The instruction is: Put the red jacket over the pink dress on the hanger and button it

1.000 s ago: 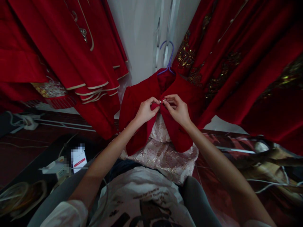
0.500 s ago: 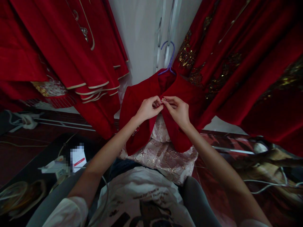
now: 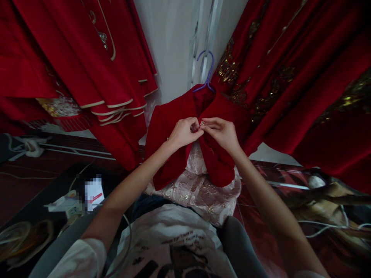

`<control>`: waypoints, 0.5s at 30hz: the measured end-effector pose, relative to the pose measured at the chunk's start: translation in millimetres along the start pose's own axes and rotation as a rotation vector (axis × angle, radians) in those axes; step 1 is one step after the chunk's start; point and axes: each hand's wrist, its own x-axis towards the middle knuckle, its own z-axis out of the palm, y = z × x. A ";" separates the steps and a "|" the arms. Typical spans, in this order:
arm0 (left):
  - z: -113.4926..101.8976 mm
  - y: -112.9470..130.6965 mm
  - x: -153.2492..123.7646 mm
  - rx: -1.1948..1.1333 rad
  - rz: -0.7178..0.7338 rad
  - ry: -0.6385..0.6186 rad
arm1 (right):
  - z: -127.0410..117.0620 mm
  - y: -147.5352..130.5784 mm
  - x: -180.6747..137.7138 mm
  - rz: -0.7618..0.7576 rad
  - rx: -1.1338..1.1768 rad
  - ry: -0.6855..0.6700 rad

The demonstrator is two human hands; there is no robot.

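A short red jacket (image 3: pixel 171 170) hangs by a purple hanger (image 3: pixel 207 75), its front edges brought close together under my fingers. My left hand (image 3: pixel 185 131) is closed in a pinch at one front edge of the jacket. Opposite it, my right hand (image 3: pixel 222 133) pinches a small shiny button (image 3: pixel 202 123), pale and beaded, at the other edge. The fingertips of both hands touch or nearly touch, and they hide the cloth between them. Below the jacket front, pale pink glittery fabric (image 3: pixel 199 189) lies over my lap.
Red garments with pale trim (image 3: pixel 116 104) hang at the left; red ones with gold sequins (image 3: pixel 272 96) hang at the right. Behind the hanger is a pale wall (image 3: pixel 171 50). A white box (image 3: pixel 95 193) lies on a dark surface at left. Cables (image 3: pixel 321 227) trail at right.
My right hand has moved slightly right and its fingers have straightened, leaving more of the button showing. My left hand has shifted slightly right. The jacket front hangs in slightly different folds.
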 end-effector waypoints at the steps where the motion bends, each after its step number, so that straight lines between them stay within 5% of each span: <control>1: -0.6 1.5 0.1 0.019 0.005 -0.009 | -0.6 0.0 -0.1 0.005 0.010 -0.004; 10: -0.6 9.0 -3.5 0.123 0.073 -0.058 | 7.1 9.7 -2.5 -0.020 -0.003 0.009; 15: 14.6 -1.3 -15.1 -0.208 -0.138 0.010 | 22.8 17.5 -24.7 -0.103 -0.064 -0.022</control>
